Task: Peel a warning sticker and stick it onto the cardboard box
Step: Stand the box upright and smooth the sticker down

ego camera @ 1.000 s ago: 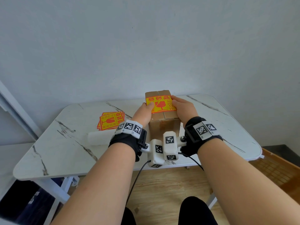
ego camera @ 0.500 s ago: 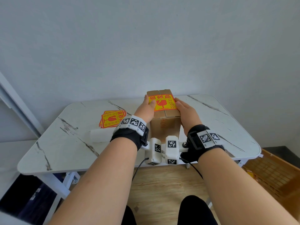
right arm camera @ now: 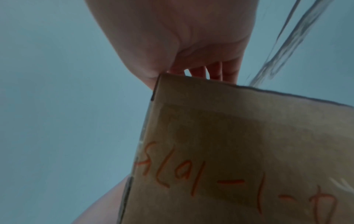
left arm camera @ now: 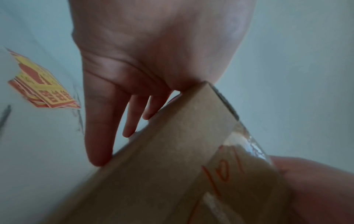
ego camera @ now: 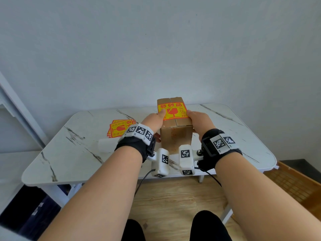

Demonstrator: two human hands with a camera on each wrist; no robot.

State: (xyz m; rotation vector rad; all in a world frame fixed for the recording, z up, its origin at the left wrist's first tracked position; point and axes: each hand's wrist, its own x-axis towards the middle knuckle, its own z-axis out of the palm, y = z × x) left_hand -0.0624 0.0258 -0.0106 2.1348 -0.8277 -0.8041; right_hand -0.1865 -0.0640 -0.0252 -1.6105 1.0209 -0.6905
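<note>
A small brown cardboard box (ego camera: 175, 136) stands upright at the table's middle. A yellow and red warning sticker (ego camera: 173, 111) lies flat on its top. My left hand (ego camera: 153, 120) flanks the box's left side with its thumb pressing the sticker's left edge. In the left wrist view its fingers (left arm camera: 99, 128) run straight down beside the box (left arm camera: 172, 166). My right hand (ego camera: 198, 121) flanks the right side with its thumb at the sticker's right edge. From the right wrist, its fingers (right arm camera: 216, 71) reach behind the box (right arm camera: 239, 151), which has orange handwriting on it.
A stack of spare warning stickers (ego camera: 119, 130) lies on the white marble-look table (ego camera: 69, 162) left of the box, also visible as the stack (left arm camera: 42, 86). A white roll (ego camera: 106, 145) lies in front of it. An orange crate (ego camera: 295, 185) sits on the floor at right.
Both thumbs have slid slightly along the sticker's side edges. The box has stayed in place. The head view has shifted a little.
</note>
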